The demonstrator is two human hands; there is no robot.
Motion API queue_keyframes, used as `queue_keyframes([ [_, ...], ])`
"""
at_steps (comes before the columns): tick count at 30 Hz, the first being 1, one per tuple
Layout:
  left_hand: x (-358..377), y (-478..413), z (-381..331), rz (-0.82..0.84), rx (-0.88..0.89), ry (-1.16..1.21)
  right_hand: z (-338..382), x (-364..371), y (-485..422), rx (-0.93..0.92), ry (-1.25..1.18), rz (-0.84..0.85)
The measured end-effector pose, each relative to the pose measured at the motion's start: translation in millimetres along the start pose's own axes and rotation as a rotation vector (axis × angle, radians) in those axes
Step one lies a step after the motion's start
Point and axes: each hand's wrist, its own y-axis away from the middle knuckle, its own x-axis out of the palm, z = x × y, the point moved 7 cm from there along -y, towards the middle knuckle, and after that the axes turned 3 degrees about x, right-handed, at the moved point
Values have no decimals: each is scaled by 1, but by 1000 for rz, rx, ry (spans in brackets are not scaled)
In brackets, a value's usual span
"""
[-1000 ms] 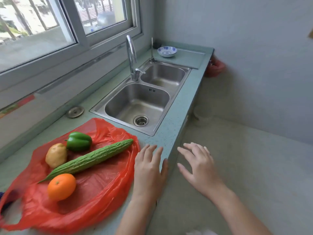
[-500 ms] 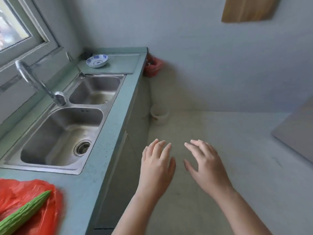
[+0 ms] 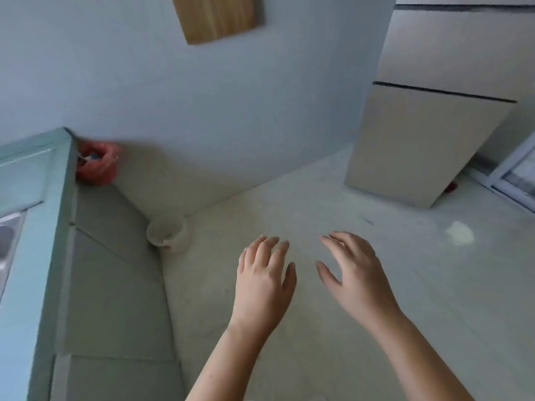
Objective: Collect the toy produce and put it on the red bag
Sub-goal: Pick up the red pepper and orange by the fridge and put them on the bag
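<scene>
No toy produce is in view, so where it lies and how its long axis points cannot be told. A red plastic bag (image 3: 97, 164) hangs at the worktop's (image 3: 31, 256) far corner; whether it is the task's is unclear. The left hand (image 3: 265, 280) and right hand (image 3: 354, 273) hover over the floor (image 3: 463, 285), fingers loosely spread, holding nothing. Likely a search: scan first, reach once a piece shows.

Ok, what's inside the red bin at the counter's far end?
In the red bin, something blue and a thin dark piece show; anything deeper is hidden by its rim.
</scene>
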Motion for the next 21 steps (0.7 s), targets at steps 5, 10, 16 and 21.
queue_keyframes([
  [5,40,-46,-8,60,133,92,-42,-5,-13,157,76,-50],
  [10,69,-99,-14,140,306,184,-64,-9,-35,353,164,-79],
  [16,105,-153,-35,214,498,327,-89,-21,-45,624,233,-167],
  [21,137,-167,-77,322,616,398,-117,-43,-25,783,309,-243],
])
